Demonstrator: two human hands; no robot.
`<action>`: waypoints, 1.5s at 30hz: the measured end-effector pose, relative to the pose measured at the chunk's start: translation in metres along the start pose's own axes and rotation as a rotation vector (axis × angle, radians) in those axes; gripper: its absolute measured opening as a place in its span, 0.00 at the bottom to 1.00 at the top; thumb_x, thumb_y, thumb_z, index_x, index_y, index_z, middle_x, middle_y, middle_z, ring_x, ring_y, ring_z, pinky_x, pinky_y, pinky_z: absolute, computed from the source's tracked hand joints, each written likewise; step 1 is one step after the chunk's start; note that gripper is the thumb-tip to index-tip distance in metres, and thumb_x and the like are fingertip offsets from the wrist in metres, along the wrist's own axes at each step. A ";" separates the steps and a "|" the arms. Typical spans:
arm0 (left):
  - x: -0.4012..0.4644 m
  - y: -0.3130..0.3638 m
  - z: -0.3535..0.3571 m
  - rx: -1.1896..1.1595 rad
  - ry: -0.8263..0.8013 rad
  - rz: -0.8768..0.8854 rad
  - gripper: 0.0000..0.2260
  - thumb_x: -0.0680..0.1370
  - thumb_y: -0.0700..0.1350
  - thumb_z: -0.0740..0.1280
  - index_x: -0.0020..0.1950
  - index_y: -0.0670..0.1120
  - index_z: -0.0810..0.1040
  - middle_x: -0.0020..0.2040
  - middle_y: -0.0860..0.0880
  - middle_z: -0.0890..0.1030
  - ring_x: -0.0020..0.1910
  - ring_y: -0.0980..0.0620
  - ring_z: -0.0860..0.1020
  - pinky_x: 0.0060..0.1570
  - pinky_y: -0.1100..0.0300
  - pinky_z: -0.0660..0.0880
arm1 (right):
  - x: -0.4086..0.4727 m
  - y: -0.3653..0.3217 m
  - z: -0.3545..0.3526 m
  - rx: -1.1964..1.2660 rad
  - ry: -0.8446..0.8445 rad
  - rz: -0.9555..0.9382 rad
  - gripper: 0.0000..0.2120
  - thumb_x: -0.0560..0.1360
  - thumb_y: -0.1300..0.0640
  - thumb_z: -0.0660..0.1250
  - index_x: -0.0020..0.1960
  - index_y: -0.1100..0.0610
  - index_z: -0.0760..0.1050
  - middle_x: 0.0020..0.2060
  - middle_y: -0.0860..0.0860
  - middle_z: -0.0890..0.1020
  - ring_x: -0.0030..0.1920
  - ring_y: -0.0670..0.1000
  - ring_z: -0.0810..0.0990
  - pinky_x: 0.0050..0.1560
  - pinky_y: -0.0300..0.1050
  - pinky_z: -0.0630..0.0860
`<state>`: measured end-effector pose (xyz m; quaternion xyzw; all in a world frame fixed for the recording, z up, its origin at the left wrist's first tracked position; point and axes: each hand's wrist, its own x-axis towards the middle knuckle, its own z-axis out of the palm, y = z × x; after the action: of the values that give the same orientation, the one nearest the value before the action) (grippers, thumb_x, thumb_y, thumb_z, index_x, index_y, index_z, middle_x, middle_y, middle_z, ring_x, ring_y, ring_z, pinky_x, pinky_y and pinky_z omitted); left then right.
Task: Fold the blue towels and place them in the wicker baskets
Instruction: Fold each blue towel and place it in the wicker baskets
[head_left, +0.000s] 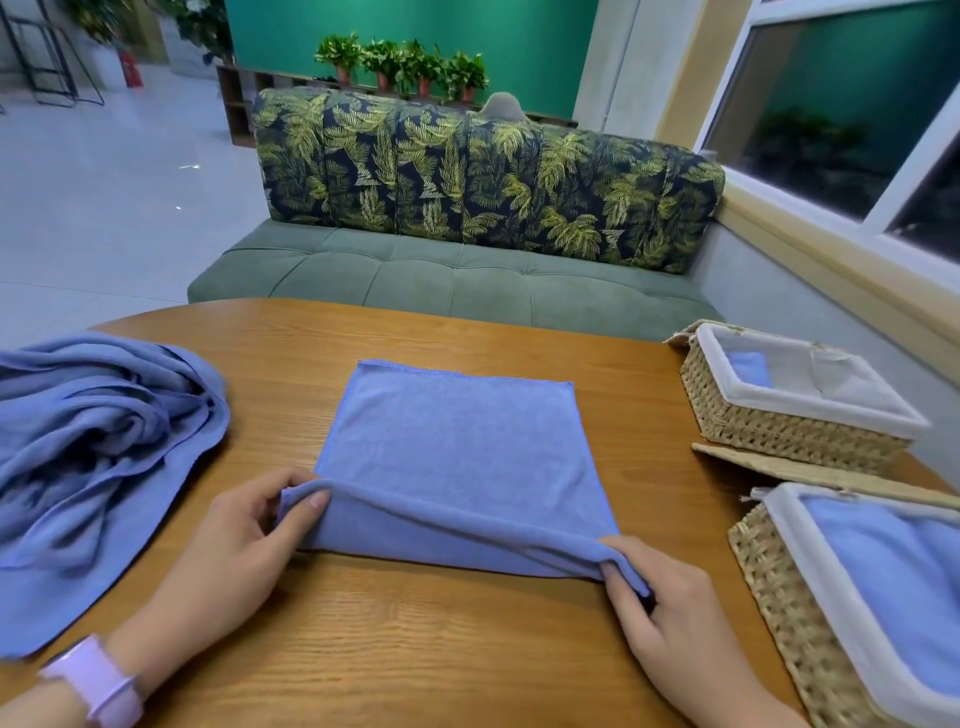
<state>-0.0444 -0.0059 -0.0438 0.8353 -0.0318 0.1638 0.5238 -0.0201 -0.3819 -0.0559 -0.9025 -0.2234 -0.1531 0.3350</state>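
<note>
Pinching the near edge of the blue towel (452, 441) at its two near corners, we hold it lifted just off the desk (467, 649), and we judge this is so the edge can be carried away from us onto the far edge in a first fold. Our left hand (244, 535) has its thumb on top and fingers curled under the left corner; our right hand (660, 597) pinches the right corner the same way, so each grip is closed on cloth, not open. The rest of the towel lies flat beyond the grip, spread square, which keeps the far edge still while the near one travels. Left of our left grip sits a heap of unfolded towels (93, 447); we cannot count the pieces in it. Right of our right grip stand two wicker baskets, within easy reach for dropping off: the nearer basket (779, 613) already shows blue cloth filling it, and the farther basket (769, 421) holds one small folded blue piece in a corner. We count one towel in hand, two baskets, two hands working, one heap.
</note>
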 end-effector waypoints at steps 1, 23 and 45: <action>0.000 0.001 0.000 -0.003 -0.002 0.000 0.12 0.76 0.55 0.66 0.48 0.47 0.80 0.33 0.53 0.77 0.34 0.57 0.72 0.36 0.58 0.68 | 0.000 0.000 0.000 -0.006 0.008 0.002 0.10 0.79 0.49 0.62 0.55 0.48 0.80 0.39 0.41 0.81 0.38 0.41 0.80 0.40 0.41 0.75; 0.093 0.016 0.012 0.016 0.186 -0.109 0.17 0.82 0.50 0.64 0.36 0.44 0.73 0.30 0.55 0.70 0.32 0.57 0.67 0.29 0.65 0.65 | 0.130 0.001 0.000 0.298 0.151 0.289 0.15 0.80 0.57 0.68 0.40 0.67 0.72 0.32 0.62 0.75 0.33 0.46 0.68 0.34 0.47 0.64; 0.191 -0.028 0.067 0.832 0.180 0.216 0.09 0.79 0.45 0.64 0.56 0.44 0.78 0.51 0.42 0.77 0.49 0.38 0.76 0.49 0.47 0.70 | 0.230 0.017 0.065 -0.593 0.066 -0.015 0.11 0.76 0.52 0.65 0.54 0.58 0.75 0.50 0.56 0.76 0.50 0.60 0.76 0.48 0.55 0.75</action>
<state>0.1579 -0.0305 -0.0360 0.9494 -0.0047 0.2888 0.1235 0.1934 -0.2806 -0.0140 -0.9539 -0.1644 -0.2432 0.0625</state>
